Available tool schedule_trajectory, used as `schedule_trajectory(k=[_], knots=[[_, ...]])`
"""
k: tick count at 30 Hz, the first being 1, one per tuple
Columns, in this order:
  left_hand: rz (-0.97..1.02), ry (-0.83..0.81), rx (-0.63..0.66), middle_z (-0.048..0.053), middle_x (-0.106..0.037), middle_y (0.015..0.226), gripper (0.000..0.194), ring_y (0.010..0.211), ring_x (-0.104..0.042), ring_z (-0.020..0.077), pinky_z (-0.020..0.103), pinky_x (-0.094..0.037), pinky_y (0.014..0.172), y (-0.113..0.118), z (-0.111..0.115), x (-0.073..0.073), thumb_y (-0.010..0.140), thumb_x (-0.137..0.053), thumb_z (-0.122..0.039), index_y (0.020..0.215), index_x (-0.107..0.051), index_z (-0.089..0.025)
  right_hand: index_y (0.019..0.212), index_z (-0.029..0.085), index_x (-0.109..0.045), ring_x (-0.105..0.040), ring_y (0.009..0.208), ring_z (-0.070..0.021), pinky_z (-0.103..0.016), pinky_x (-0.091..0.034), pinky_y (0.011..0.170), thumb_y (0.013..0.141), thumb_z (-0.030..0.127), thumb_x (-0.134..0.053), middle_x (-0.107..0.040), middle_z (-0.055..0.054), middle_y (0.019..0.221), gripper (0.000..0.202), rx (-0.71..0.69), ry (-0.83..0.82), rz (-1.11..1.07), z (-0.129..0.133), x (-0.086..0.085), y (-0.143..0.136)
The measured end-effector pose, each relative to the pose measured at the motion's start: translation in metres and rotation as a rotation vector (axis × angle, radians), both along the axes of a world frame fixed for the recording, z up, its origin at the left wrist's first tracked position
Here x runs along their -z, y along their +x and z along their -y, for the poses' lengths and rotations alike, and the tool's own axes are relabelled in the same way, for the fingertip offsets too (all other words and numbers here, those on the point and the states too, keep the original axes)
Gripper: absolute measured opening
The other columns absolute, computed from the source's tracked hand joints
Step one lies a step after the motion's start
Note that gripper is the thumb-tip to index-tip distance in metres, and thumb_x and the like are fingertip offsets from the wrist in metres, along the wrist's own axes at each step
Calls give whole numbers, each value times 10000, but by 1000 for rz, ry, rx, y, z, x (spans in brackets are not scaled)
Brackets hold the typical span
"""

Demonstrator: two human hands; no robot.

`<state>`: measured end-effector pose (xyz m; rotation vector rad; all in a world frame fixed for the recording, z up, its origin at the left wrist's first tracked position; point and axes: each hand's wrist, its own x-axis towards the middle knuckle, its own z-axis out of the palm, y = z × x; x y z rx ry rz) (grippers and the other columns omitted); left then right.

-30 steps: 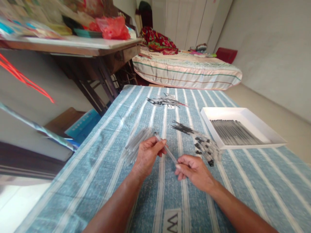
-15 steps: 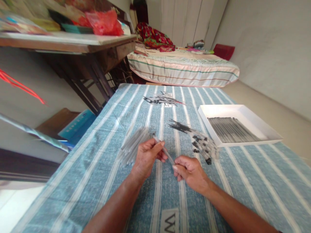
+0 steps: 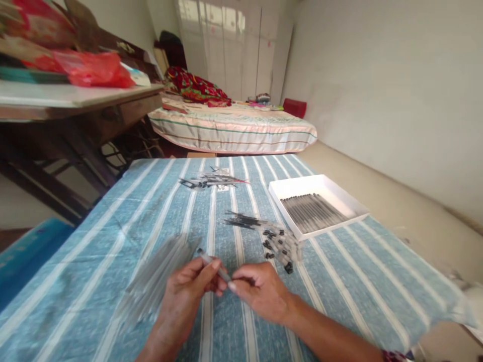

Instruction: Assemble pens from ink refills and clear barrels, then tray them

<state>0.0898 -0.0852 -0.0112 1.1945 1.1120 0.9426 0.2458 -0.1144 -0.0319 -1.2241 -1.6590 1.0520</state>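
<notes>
My left hand (image 3: 188, 287) is closed around a slim grey pen (image 3: 224, 275), its dark end poking up past the fingers. At the pen's lower end, my right hand (image 3: 262, 291) pinches it between thumb and fingertips. Beside my left hand lies a heap of translucent grey pen barrels (image 3: 156, 279). Beyond my right hand is a pile of clear caps with black parts (image 3: 281, 246), and thin dark refills (image 3: 241, 219) lie against its left side. Just what joins at the right fingertips is hidden.
An open white box (image 3: 341, 221) at the right holds a row of pens (image 3: 311, 211). Thin black and clear pieces (image 3: 211, 180) lie scattered at the table's far end. A blue striped cloth (image 3: 339, 281) covers the table. A bed (image 3: 234, 130) and a desk (image 3: 124, 108) stand beyond.
The view has swung right and up, so everything sits further left and lower. My hands have come closer together along the pen, leaving less of it showing between them.
</notes>
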Motion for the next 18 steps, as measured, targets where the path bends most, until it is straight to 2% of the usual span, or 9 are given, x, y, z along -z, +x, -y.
schedule_trajectory(k=[3, 6, 8, 11, 15, 18], knots=[[-148, 66, 22, 9, -642, 529, 258, 508, -575, 154, 256, -473, 521, 2, 1, -4, 742, -586, -393, 613, -638, -176, 557, 178, -580, -422, 496, -81, -200, -318, 489, 763, 279, -563, -443, 47, 514, 230, 31, 71, 31, -3, -4, 8], [-341, 160, 6, 3, -660, 580, 281, 557, -613, 179, 272, -496, 563, -2, -4, -1, 751, -549, -445, 725, -655, -186, 584, 186, -621, -486, 541, -100, -212, -356, 535, 762, 284, -577, -508, 25, 561, 209, 147, 165, 127, -12, -10, 33], [-526, 250, -62, 8, -679, 645, 303, 610, -639, 197, 281, -506, 596, -10, -10, 7, 754, -529, -471, 795, -645, -195, 608, 190, -642, -525, 583, -116, -222, -385, 576, 777, 296, -561, -553, 6, 600, 215, 291, 200, 225, -21, -14, 64], [-837, 507, -174, 42, -691, 836, 309, 750, -658, 222, 302, -503, 719, -23, -21, 20, 747, -527, -465, 874, -617, -198, 678, 196, -673, -564, 672, -145, -243, -399, 643, 801, 325, -519, -611, -18, 676, 236, 539, 231, 492, -37, -22, 127], [-1202, 670, -218, 104, -651, 1026, 352, 903, -631, 259, 345, -489, 786, -32, -26, 26, 820, -402, -414, 1011, -572, -174, 781, 228, -695, -594, 814, -171, -235, -378, 645, 820, 355, -471, -680, -23, 865, 261, 789, -1, 931, -53, -29, 208], [-1407, 692, -174, 139, -641, 1057, 403, 982, -585, 296, 386, -459, 846, -31, -25, 20, 843, -344, -380, 1027, -589, -118, 792, 221, -705, -602, 832, -201, -248, -355, 604, 806, 359, -482, -691, -46, 879, 263, 836, -97, 1007, -57, -29, 244]])
